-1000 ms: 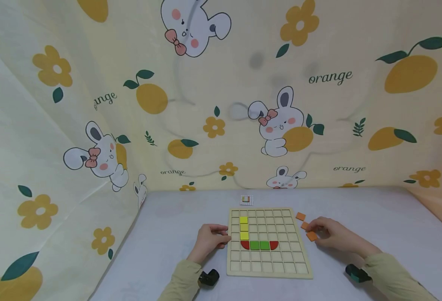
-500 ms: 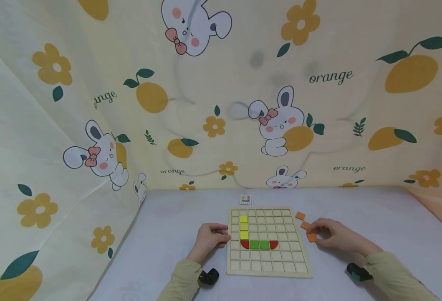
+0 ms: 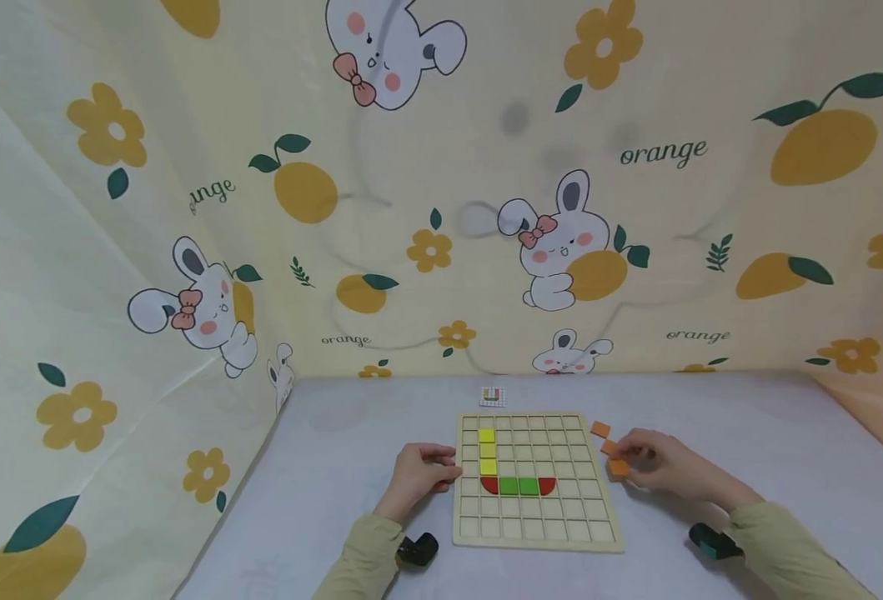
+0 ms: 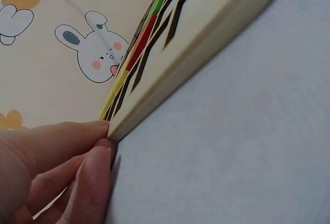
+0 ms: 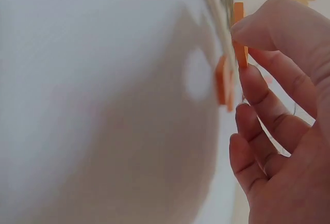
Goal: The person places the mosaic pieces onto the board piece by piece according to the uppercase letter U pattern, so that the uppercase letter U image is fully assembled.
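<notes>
A wooden grid board (image 3: 569,508) lies on the table, with a column of yellow square tiles (image 3: 487,452) and a row of two green tiles (image 3: 519,486) between two red quarter-round tiles (image 3: 547,485). My left hand (image 3: 416,482) pinches the board's left edge between thumb and fingers, closely seen in the left wrist view (image 4: 62,172). Just off the right side, my right hand (image 3: 659,467) pinches an orange square tile (image 3: 618,469) by thumb and fingertips. In the right wrist view that orange tile (image 5: 238,33) shows edge-on, raised above the tabletop.
Two more orange tiles lie right of the board, the farther orange tile (image 3: 600,428) in plain sight, the nearer orange tile (image 3: 609,447) partly covered by fingers. A small pattern card (image 3: 493,397) lies behind the board. A printed cloth (image 3: 411,167) hangs beyond the table.
My right hand has picked the nearest orange tile up from the table and shifted it slightly left, toward the board. My left hand stays at the board's edge.
</notes>
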The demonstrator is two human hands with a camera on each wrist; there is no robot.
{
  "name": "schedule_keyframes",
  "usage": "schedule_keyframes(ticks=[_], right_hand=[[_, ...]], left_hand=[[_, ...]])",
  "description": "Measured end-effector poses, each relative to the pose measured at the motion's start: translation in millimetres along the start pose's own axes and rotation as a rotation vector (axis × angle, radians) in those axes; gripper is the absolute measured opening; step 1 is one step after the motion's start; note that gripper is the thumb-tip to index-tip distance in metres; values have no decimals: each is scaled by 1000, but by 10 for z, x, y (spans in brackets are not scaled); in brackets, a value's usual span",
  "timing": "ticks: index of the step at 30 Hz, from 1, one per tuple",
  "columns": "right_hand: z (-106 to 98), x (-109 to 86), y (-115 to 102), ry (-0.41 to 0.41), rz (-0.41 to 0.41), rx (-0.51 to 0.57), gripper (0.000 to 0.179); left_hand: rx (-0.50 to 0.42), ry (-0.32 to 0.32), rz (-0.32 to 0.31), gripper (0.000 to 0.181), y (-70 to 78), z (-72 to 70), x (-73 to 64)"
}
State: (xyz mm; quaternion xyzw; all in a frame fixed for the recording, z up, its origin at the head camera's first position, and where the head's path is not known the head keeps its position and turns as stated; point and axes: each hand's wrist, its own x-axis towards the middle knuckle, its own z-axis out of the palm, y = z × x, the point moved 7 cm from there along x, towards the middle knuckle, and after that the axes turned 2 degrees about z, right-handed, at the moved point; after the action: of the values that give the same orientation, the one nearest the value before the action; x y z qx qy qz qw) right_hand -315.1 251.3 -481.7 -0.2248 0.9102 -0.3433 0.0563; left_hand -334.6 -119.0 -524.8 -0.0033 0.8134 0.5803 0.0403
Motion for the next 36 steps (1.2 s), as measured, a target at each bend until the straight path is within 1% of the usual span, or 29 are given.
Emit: schedule_keyframes(ticks=[5, 9, 12, 15, 19, 21, 25, 29, 36], right_hand=[[13, 68, -249, 16, -124, 38, 27], [87, 160, -413, -1, -175, 92, 27], [177, 233, -495, -16, -195, 119, 26], [287, 293, -558, -43, -188, 124, 25], [443, 360, -590, -92, -133, 137, 25], [508, 389, -593, -103, -117, 148, 25], [588, 438, -609, -92, -134, 133, 25], [623, 473, -624, -76, -143, 119, 24], [658, 508, -621, -68, -104, 151, 25]], left_hand=[[4, 5, -7, 31, 5, -5, -5], [8, 8, -11, 31, 10, 4, -1], [7, 7, -14, 30, 11, 10, 4], [2, 7, -13, 30, 9, 10, 8], [-2, 7, -7, 30, 3, 3, 8], [-3, 8, -7, 30, -1, -2, 2], [-8, 9, -8, 30, 6, -3, -6], [-10, 8, -6, 30, 14, -2, -9], [-39, -3, 2, 31, 20, -5, -12]])
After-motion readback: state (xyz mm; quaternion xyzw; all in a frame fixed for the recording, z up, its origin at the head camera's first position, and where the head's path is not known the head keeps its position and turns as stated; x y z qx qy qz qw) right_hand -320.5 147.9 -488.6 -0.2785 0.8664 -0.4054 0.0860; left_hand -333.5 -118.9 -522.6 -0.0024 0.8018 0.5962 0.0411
